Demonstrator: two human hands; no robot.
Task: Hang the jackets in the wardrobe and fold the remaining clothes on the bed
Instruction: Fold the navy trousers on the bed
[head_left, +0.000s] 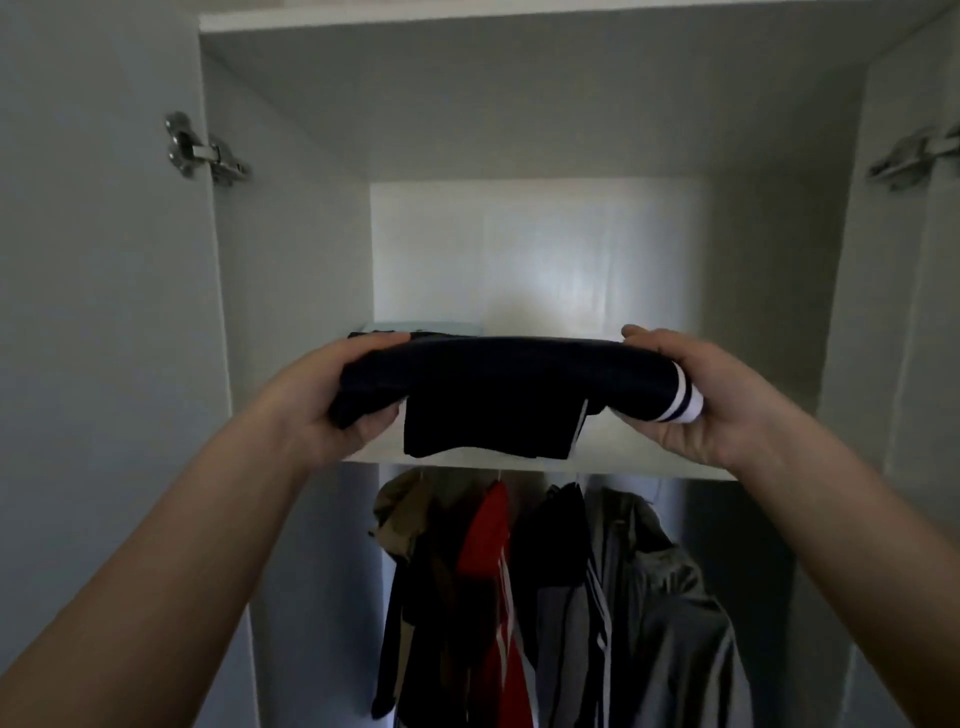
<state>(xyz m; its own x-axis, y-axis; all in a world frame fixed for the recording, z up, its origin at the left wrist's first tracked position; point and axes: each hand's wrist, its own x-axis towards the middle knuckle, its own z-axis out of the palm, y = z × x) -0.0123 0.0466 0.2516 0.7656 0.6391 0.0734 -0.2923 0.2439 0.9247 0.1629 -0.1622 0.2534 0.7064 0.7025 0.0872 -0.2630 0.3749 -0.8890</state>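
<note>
Dark folded garment (498, 384) spans both hands, left hand (343, 410) and right hand (696, 400) gripping its ends above the shelf (649, 470).

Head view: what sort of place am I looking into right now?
Most likely an open wardrobe in a home: jackets hang under a white shelf, a door hinge sits at its side, and the left hand and right hand hold a folded dark garment.
</note>
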